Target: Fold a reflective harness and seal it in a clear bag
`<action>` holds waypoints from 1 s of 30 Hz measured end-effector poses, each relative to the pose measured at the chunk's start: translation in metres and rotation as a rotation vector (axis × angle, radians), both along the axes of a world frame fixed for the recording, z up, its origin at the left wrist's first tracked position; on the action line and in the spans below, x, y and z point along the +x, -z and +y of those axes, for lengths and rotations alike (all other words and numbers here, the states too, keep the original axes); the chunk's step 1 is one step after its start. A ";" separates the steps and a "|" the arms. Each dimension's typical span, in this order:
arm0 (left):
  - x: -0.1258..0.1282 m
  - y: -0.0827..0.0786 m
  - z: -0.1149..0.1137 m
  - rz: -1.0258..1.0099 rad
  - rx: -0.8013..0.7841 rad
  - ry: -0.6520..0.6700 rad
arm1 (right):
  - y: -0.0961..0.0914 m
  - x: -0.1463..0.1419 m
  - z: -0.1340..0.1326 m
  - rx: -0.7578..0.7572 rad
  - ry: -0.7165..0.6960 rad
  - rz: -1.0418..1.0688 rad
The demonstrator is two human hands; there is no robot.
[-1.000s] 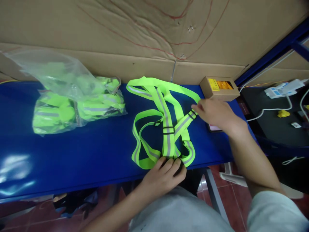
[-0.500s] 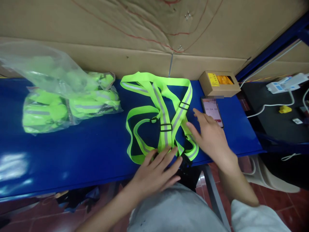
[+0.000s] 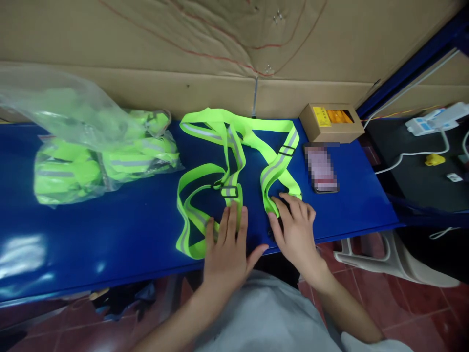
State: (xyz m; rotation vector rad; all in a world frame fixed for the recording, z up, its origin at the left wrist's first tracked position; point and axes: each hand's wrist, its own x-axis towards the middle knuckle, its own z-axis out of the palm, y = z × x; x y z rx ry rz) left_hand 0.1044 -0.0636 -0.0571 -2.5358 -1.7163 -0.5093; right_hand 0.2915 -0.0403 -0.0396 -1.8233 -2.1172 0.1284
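Observation:
A neon green reflective strap vest [image 3: 234, 146] with grey stripes and black buckles lies spread on the blue table [image 3: 110, 234]. My left hand [image 3: 227, 247] lies flat with fingers stretched over the vest's lower left straps near the table's front edge. My right hand [image 3: 295, 227] rests with fingers apart on the lower end of the right strap loop. Neither hand grips anything.
Clear plastic bags [image 3: 91, 146] of folded green vests sit at the left. A phone [image 3: 321, 168] lies right of the vest, with a small cardboard box [image 3: 331, 122] behind it. Cardboard sheets [image 3: 220, 58] line the back. A power strip [image 3: 432, 122] and cables lie on the right.
My right hand came back from the vest's right side to the lower right strap. My left hand slid left, and the two lower strap parts now lie apart.

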 end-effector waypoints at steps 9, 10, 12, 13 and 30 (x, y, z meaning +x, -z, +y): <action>-0.013 -0.026 -0.004 -0.110 0.020 0.118 | -0.008 0.009 -0.013 0.088 -0.066 0.138; -0.025 -0.033 -0.001 -0.153 0.023 0.149 | -0.010 0.016 -0.014 0.091 -0.065 0.153; -0.052 -0.045 0.008 -0.240 0.067 0.122 | -0.012 0.030 -0.014 0.084 -0.046 0.147; -0.065 -0.049 0.016 -0.272 0.110 0.080 | -0.012 0.036 -0.013 0.075 -0.045 0.133; -0.021 -0.035 0.078 0.259 0.128 0.604 | -0.005 0.044 0.009 -0.065 -0.101 -0.109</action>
